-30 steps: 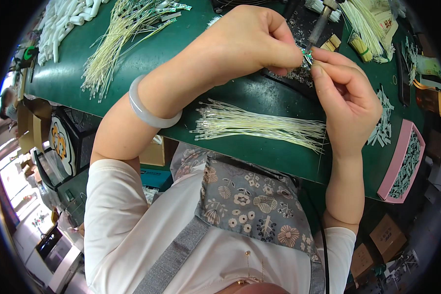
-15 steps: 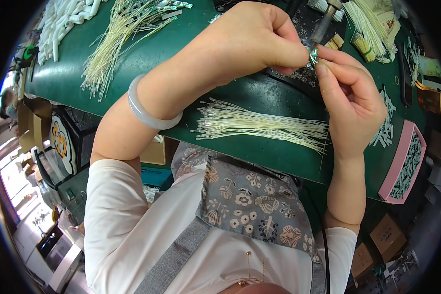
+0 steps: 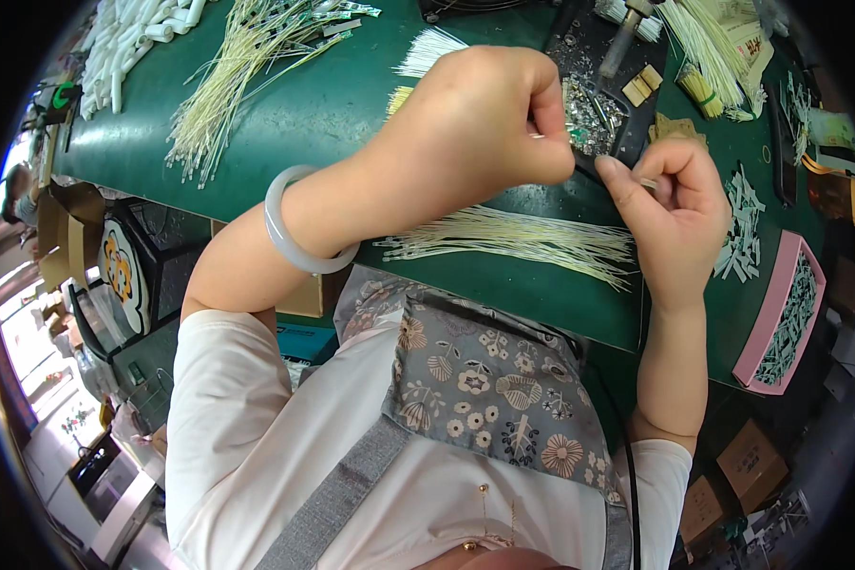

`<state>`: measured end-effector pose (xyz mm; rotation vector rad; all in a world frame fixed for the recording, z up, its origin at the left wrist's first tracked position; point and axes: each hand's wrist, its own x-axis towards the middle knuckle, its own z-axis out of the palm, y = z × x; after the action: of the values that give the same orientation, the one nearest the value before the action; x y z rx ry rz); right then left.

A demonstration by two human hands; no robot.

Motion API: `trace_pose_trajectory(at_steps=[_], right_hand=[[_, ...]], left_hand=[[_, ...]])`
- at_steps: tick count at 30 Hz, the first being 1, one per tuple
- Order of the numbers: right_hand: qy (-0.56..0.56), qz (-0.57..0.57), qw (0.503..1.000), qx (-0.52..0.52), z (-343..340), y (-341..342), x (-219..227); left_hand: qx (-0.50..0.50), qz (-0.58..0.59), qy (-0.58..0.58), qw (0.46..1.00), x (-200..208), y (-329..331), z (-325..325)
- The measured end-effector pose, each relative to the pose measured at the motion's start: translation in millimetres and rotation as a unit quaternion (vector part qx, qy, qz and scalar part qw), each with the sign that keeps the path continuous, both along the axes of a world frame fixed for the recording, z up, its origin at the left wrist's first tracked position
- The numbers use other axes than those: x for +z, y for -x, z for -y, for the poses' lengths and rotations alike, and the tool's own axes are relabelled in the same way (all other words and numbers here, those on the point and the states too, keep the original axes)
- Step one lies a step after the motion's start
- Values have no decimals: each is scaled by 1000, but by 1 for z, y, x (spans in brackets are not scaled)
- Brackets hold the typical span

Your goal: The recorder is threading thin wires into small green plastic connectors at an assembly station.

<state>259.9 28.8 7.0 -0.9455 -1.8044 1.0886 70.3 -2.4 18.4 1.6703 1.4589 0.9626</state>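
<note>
While the person's left hand (image 3: 503,112) is curled, thumb against forefinger, I cannot tell what it pinches, its back being turned to the view. The right hand (image 3: 679,209) seems to nip a short pale sliver (image 3: 649,182) between thumb and bent fingers. A loose bundle of thin pale-yellow wires (image 3: 532,239) lies on the green tabletop (image 3: 142,142), nearer the body, apparently for easy reach; a metal-barrelled soldering iron (image 3: 620,47) slants above silvery scraps (image 3: 591,116), its perch presumably freeing both hands.
</note>
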Motion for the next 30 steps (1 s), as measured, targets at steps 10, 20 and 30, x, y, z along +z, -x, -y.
trace_pose_trajectory(at_steps=[10, 20, 30], right_hand=[[-174, 98, 978, 59, 5, 4, 2], [-112, 89, 988, 56, 5, 5, 2], [-90, 87, 991, 47, 5, 3, 4]], left_hand=[[-29, 53, 45, 997, 8, 3, 19], [24, -211, -78, 974, -14, 63, 4], [-40, -53, -30, 997, 6, 24, 31]])
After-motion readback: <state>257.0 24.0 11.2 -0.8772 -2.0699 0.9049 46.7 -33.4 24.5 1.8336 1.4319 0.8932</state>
